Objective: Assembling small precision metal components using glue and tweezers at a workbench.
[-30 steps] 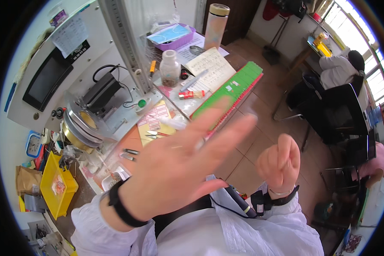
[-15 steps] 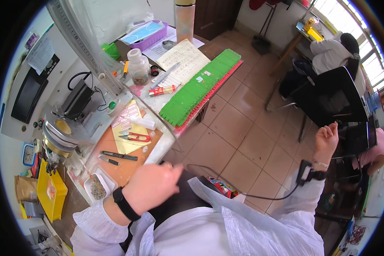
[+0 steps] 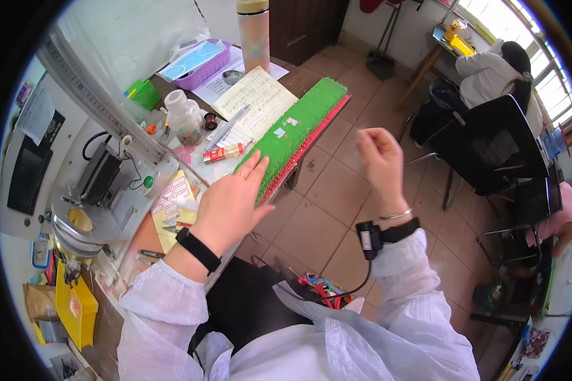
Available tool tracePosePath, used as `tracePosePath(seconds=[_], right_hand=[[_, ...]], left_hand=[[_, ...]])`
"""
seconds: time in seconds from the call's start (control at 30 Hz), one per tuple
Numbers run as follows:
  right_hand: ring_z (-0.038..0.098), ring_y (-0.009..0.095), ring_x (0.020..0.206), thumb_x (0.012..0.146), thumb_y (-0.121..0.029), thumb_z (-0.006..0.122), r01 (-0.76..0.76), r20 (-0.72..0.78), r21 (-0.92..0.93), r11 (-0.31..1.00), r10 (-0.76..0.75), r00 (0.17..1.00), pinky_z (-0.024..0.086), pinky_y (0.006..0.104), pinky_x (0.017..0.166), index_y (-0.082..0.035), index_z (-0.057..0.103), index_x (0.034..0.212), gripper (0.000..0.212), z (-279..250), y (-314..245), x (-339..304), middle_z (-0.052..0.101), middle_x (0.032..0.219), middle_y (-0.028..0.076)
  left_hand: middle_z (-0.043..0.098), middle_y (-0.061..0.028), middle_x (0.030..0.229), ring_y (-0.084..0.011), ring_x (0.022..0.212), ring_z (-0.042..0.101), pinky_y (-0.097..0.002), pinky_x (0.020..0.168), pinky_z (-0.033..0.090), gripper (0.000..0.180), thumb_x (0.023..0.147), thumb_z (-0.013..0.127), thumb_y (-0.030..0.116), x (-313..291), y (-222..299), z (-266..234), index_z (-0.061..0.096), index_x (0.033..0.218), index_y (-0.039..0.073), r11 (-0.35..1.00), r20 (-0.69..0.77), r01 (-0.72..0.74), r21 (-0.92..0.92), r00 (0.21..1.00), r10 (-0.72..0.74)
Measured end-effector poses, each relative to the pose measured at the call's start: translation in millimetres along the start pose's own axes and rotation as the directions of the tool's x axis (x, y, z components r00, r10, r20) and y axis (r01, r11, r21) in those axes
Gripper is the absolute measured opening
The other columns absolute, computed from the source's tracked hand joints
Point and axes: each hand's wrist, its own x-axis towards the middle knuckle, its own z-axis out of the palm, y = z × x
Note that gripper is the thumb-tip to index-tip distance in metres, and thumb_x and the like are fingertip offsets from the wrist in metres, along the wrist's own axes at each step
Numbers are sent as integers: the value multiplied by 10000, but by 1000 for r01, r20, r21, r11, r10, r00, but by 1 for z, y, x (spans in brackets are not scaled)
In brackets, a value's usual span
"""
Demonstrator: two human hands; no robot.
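A long green strip with scalloped edges (image 3: 302,120) lies along the table's right edge, on top of a red layer (image 3: 311,141) of similar shape. Small pale bits sit on its top. My left hand (image 3: 229,203) rests its stretched fingers on the near end of the green strip, the thumb pointing right. Over the tiled floor, to the right of the strip, my right hand (image 3: 382,162) is raised with fingertips pinched together. Whatever is between those fingertips is too small to make out. A black wristband with a small cabled device (image 3: 368,240) is on my right wrist.
Beside the strip are an open notebook (image 3: 254,101), a pen (image 3: 227,128), a red lighter (image 3: 222,153) and a plastic jar (image 3: 184,119). A tall flask (image 3: 254,38) stands behind. At left is a grey machine (image 3: 98,174). Black chairs (image 3: 489,140) and two people occupy the right.
My left hand has moved forward onto the green strip's near end. My right hand has swung left from near the chair to beside the strip. The view has shifted slightly.
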Motion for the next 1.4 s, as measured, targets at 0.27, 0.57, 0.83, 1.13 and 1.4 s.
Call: tracePosePath(seconds=[0.27, 0.57, 0.83, 1.13, 1.4], right_hand=[[572, 52, 608, 946, -152, 658, -105, 93, -62, 993, 111, 989, 452, 224, 558, -3, 655, 959, 150, 53, 16, 8, 659, 748, 7], [546, 68, 571, 937, -158, 663, -33, 77, -221, 975, 51, 996, 423, 254, 539, -14, 625, 923, 149, 63, 17, 15, 613, 672, 20], [610, 249, 604, 888, -160, 681, 232, 71, -572, 787, -234, 970, 460, 347, 552, -77, 600, 873, 116, 79, 2, 13, 650, 779, 68], [641, 298, 657, 891, -196, 655, 323, 133, -715, 620, -333, 933, 486, 383, 546, -98, 585, 833, 133, 85, -10, 10, 662, 814, 58], [652, 294, 675, 872, -167, 631, 367, 230, -829, 423, -341, 912, 493, 392, 554, -83, 570, 829, 112, 81, -17, 7, 644, 786, 81]], left_hand=[[445, -163, 1484, -335, 917, 675, -418, 783, 557, 852, 706, 833, 261, 2, -2, -7, 436, 1418, 16, 997, 141, 46, -65, 989, -37], [453, -158, 1475, -336, 912, 670, -418, 788, 548, 853, 699, 837, 255, 5, -5, -9, 440, 1415, 17, 993, 164, 50, -103, 986, -33], [461, -174, 1462, -317, 926, 666, -407, 819, 539, 848, 698, 837, 245, 3, -4, -7, 442, 1411, 12, 993, 138, 31, -111, 990, -15], [469, -144, 1467, -341, 957, 659, -411, 813, 531, 884, 653, 856, 259, 0, -8, -5, 464, 1417, 52, 993, 109, 60, -106, 993, -48], [468, -138, 1467, -332, 958, 655, -415, 814, 529, 861, 661, 853, 252, 1, -2, -4, 470, 1404, 51, 994, 132, 74, -76, 989, -64]])
